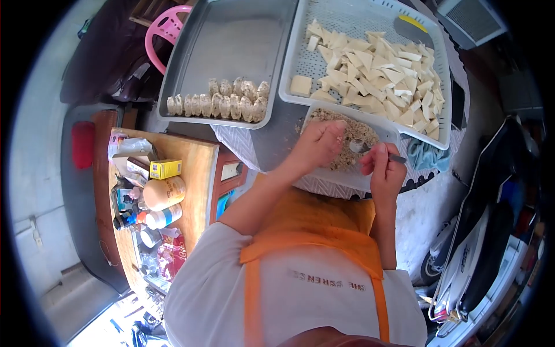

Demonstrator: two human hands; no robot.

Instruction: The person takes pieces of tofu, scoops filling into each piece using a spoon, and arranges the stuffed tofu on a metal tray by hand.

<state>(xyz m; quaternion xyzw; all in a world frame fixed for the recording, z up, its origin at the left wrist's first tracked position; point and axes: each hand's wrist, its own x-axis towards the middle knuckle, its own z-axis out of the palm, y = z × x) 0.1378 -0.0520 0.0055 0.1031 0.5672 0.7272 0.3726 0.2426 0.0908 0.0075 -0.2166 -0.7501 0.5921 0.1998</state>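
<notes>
My right hand [386,166] is closed around the dark handle of a metal spoon [358,147], whose bowl rests in the crumbly brownish mixture [342,160]. That mixture fills part of a white rectangular tub [388,135] in front of me. Above the tub's left side, my left hand [324,141] is closed with its fingers bent; what it holds, if anything, is hidden. Beyond the tub, a white perforated basket [370,11] holds many pale tofu-like triangles [376,69] and a square piece. At left, a metal tray [231,40] carries rows of pale pieces with brownish filling [219,106].
A yellow-edged scraper [412,23] lies in the basket's far right corner. A blue-green cloth [428,156] sits by its near right corner. At left, a wooden table [199,156] bears jars, boxes and bottles. A pink chair [166,28] stands behind the tray; a scooter [471,260] is at right.
</notes>
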